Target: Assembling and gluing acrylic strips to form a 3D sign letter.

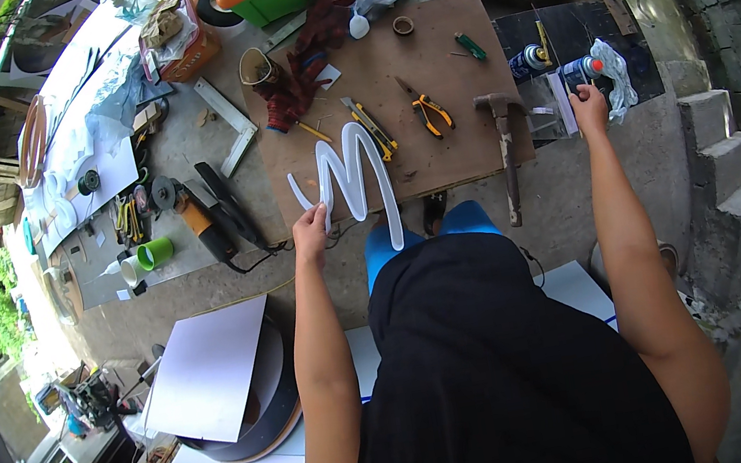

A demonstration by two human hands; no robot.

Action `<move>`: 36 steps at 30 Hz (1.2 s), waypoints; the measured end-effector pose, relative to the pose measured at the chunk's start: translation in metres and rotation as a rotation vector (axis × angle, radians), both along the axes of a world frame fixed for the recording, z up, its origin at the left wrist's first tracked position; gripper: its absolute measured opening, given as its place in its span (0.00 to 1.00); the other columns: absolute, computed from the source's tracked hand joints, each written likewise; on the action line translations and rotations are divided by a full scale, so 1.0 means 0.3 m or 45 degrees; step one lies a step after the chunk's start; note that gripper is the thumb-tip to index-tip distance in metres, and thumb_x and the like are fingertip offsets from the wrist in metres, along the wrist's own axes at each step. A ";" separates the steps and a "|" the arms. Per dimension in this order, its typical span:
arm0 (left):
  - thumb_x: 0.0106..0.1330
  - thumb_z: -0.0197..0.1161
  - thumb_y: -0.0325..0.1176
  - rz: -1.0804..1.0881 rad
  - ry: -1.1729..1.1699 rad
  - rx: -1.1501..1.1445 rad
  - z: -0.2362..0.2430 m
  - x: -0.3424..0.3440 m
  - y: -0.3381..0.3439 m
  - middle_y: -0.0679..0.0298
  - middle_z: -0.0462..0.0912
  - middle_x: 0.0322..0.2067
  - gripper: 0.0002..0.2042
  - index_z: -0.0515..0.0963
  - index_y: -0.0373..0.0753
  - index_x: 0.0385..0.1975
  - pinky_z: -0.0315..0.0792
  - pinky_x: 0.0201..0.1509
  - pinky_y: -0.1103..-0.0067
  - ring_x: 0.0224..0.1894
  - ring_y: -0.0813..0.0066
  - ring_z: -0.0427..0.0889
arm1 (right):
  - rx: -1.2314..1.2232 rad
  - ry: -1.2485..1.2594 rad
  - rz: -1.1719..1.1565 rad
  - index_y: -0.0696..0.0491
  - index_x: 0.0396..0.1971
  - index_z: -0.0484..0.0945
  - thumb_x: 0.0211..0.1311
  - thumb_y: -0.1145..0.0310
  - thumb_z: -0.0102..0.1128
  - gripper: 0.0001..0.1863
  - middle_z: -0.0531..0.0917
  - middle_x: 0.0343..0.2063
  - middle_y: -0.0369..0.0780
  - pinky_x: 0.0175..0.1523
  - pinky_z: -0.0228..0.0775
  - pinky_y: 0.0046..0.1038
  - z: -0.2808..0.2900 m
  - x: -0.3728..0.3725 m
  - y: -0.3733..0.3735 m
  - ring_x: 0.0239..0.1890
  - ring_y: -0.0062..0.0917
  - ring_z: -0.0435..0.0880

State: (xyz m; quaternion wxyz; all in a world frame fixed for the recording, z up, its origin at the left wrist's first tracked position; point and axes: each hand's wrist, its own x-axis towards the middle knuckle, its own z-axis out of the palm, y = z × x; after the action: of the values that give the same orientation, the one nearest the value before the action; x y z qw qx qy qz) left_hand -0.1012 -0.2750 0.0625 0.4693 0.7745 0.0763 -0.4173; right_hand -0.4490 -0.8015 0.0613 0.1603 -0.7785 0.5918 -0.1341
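My left hand (311, 232) is closed on a white script letter M (352, 174) with a pale outlined edge, gripping its lower left part. The letter is held up over the front edge of the brown board. My right arm reaches far out to the right. There my right hand (591, 109) has its fingers drawn together beside a blue can with a red cap (578, 72) and a white strip (563, 104). What those fingers hold, if anything, is too small to tell. A crumpled clear plastic bag (618, 81) lies just right of that hand, and a second can (526, 63) lies to its left.
On the brown board (445, 26) lie orange-handled pliers (427, 108), a yellow utility knife (371, 130), a green-handled screwdriver (470, 46) and a hammer (505, 152) overhanging the front edge. An angle grinder (194, 216) sits left. Concrete steps (727, 156) rise at right.
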 end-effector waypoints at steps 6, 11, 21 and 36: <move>0.69 0.63 0.42 0.038 -0.017 -0.021 0.009 -0.004 0.000 0.66 0.82 0.38 0.20 0.80 0.31 0.52 0.71 0.35 0.80 0.36 0.80 0.77 | 0.014 -0.021 -0.037 0.52 0.41 0.82 0.48 0.63 0.71 0.18 0.84 0.35 0.41 0.49 0.75 0.34 -0.020 -0.002 0.001 0.41 0.34 0.83; 0.69 0.62 0.43 -0.001 -0.003 -0.030 -0.005 -0.001 0.019 0.65 0.82 0.40 0.21 0.79 0.32 0.53 0.73 0.39 0.79 0.40 0.77 0.78 | -0.014 0.006 -0.024 0.52 0.39 0.82 0.48 0.64 0.72 0.18 0.84 0.33 0.40 0.49 0.72 0.35 -0.019 0.022 0.012 0.41 0.34 0.82; 0.71 0.60 0.45 -0.010 0.041 -0.009 -0.019 0.010 0.021 0.66 0.80 0.43 0.21 0.77 0.35 0.55 0.75 0.47 0.71 0.43 0.75 0.77 | 0.027 0.007 -0.035 0.52 0.39 0.82 0.47 0.64 0.73 0.17 0.83 0.33 0.40 0.50 0.72 0.36 -0.027 0.025 0.011 0.42 0.35 0.81; 0.70 0.61 0.45 -0.029 0.016 0.009 -0.020 0.006 0.024 0.67 0.81 0.42 0.21 0.77 0.36 0.55 0.73 0.46 0.72 0.43 0.76 0.77 | -0.030 0.026 0.026 0.54 0.38 0.82 0.47 0.65 0.73 0.17 0.84 0.30 0.40 0.45 0.74 0.34 -0.034 0.032 0.011 0.37 0.33 0.83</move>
State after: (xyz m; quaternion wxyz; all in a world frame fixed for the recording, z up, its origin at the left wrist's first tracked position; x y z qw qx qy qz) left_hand -0.0993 -0.2678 0.0565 0.4614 0.7742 0.0719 -0.4274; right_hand -0.4394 -0.7983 0.0511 0.1465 -0.7878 0.5837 -0.1313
